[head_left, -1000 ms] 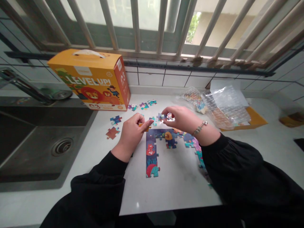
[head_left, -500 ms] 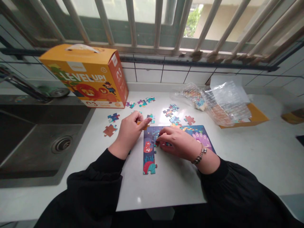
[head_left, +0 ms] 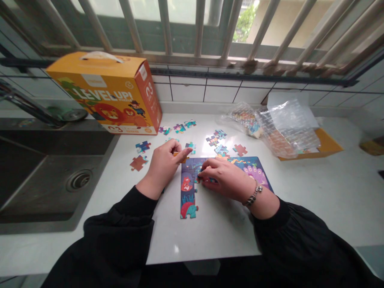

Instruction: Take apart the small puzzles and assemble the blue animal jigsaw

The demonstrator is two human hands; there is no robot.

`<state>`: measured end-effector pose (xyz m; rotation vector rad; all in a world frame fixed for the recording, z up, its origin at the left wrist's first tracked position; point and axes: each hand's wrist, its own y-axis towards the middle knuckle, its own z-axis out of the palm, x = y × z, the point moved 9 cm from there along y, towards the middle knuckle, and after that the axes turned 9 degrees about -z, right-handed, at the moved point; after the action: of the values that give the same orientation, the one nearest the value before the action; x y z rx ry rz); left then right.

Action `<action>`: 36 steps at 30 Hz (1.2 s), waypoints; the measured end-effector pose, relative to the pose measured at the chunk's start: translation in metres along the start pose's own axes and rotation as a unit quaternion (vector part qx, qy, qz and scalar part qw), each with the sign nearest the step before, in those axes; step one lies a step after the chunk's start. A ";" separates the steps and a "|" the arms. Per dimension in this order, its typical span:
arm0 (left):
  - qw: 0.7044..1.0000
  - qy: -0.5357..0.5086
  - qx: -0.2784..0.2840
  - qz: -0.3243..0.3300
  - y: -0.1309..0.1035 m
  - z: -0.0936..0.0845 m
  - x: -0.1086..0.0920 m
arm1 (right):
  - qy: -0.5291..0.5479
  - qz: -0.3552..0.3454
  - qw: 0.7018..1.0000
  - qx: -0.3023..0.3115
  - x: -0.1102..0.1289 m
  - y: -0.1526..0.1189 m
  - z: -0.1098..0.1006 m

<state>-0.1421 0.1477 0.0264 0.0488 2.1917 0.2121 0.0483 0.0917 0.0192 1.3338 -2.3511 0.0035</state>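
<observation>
A partly joined jigsaw puzzle lies on the white counter, with a left column and a top strip in dark blue and purple. My right hand is over its upper middle, fingertips pinched on a small puzzle piece at the inner edge of the left column. The fingers hide most of that piece. By the puzzle's top left corner, my left hand is closed, with an orange-yellow piece showing between thumb and fingers. Loose puzzle pieces lie beyond and left of the hands, several of them teal or blue.
An orange puzzle box stands at the back left, beside a dark sink with a tap. At the back right, clear plastic packaging rests on an open orange tray. A barred window runs behind the counter.
Both hands keep nearly the same place and grip. The whole view has shifted very slightly; the puzzle and loose pieces look unchanged.
</observation>
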 end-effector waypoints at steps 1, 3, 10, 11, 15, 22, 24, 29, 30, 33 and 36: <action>1.000 -0.001 0.000 -0.001 0.000 0.000 0.000 | 0.000 -0.002 1.000 -0.002 0.000 0.000 0.000; 1.000 -0.004 0.000 -0.003 0.000 0.000 0.001 | -0.007 0.004 1.000 -0.013 -0.002 -0.001 -0.003; 1.000 -0.007 0.008 0.004 0.000 0.002 -0.007 | -0.021 0.031 0.999 -0.032 -0.011 -0.004 -0.007; 1.000 -0.001 0.010 0.015 -0.001 0.002 -0.010 | -0.014 0.032 0.999 -0.042 -0.012 -0.004 -0.008; 0.992 -0.010 0.071 0.101 -0.005 0.012 -0.027 | 0.001 0.069 0.990 -0.124 -0.023 -0.010 -0.024; 0.945 0.009 0.265 0.189 -0.021 0.048 -0.028 | -0.023 0.106 0.981 -0.161 -0.033 -0.016 -0.035; 0.945 0.022 0.269 0.186 -0.020 0.048 -0.026 | -0.022 0.111 0.981 -0.158 -0.035 -0.017 -0.034; 0.954 0.083 0.230 0.173 -0.014 0.041 -0.021 | -0.015 0.107 0.984 -0.140 -0.037 -0.015 -0.029; 0.955 0.096 0.226 0.169 -0.013 0.041 -0.019 | -0.013 0.105 0.985 -0.136 -0.037 -0.015 -0.028; 0.954 0.118 0.221 0.163 -0.012 0.042 -0.014 | -0.010 0.105 0.986 -0.132 -0.037 -0.014 -0.027; 0.951 0.121 0.228 0.168 -0.013 0.044 -0.012 | -0.007 0.100 0.987 -0.128 -0.036 -0.013 -0.025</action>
<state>-0.0986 0.1398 0.0087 0.6893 2.4251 -0.1122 0.0839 0.1199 0.0261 0.9774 -2.3922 -0.2401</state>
